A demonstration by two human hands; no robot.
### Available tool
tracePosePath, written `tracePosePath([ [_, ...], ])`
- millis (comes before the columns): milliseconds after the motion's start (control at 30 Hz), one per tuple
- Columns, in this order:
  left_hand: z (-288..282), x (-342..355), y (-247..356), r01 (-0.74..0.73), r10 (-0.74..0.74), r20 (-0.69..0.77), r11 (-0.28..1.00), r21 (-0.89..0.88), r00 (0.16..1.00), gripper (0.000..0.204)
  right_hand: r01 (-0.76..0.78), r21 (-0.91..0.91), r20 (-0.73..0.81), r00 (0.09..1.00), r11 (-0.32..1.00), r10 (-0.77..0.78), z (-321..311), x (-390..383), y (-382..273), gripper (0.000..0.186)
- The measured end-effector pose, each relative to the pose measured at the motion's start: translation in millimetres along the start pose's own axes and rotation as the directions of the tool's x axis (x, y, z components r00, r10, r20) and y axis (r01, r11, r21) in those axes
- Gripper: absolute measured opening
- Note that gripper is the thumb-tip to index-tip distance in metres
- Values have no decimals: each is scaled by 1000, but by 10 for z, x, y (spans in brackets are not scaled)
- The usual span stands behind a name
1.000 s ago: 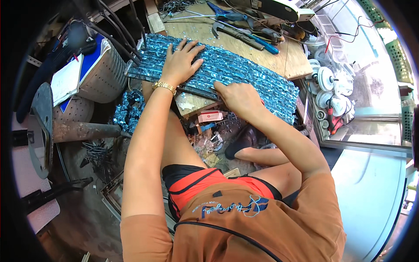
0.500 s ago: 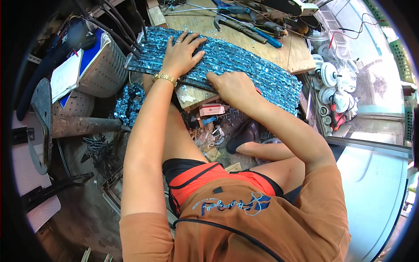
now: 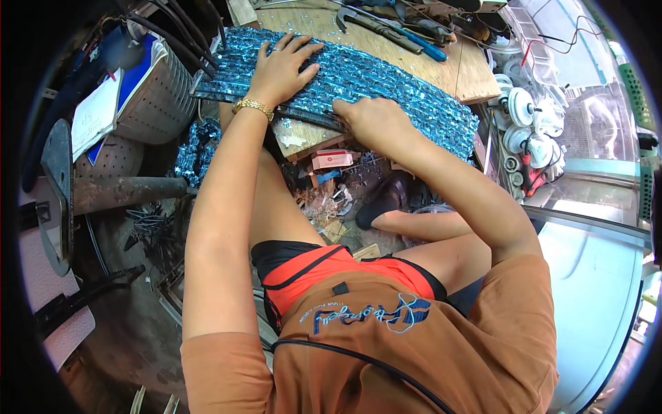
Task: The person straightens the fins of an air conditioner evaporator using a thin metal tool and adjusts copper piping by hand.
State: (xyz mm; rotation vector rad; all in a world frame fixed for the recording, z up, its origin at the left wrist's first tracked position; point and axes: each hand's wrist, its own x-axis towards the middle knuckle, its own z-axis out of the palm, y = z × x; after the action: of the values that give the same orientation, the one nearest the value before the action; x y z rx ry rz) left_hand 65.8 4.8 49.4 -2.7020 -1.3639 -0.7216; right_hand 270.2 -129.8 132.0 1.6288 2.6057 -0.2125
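Note:
A long panel [image 3: 393,83] covered in rows of shiny, crinkled blue strips lies across the wooden workbench [image 3: 469,72]. My left hand [image 3: 281,74] rests flat on its left half, fingers spread, pressing on the strips. At the panel's near edge, my right hand [image 3: 379,124] is closed, fingers curled under with the knuckles up. What it grips is hidden by the hand. A dark strip [image 3: 310,117] runs along that near edge, between my two hands.
A hammer [image 3: 379,31] and a blue-handled tool [image 3: 434,52] lie behind the panel. White spools [image 3: 518,107] stand to the right. On the left are a perforated bin [image 3: 155,96] and a steel pipe [image 3: 127,193]. Blue scraps [image 3: 196,152] hang below the bench's left side.
The view has shifted slightly, so the panel sits a little higher in it. My left hand stays flat in place. A bit of red seen beside my right hand earlier no longer shows.

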Motion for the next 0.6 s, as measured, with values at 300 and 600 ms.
tracePosePath([
  [300,30,-3,10,-1,1,-3,1000,23,1000,50,-9,16,39,999,1000,9,15,-53,95,21],
  [600,69,-45,-119,5,1,-72,997,81,997,50,3,22,33,999,1000,-4,18,-56,71,24],
])
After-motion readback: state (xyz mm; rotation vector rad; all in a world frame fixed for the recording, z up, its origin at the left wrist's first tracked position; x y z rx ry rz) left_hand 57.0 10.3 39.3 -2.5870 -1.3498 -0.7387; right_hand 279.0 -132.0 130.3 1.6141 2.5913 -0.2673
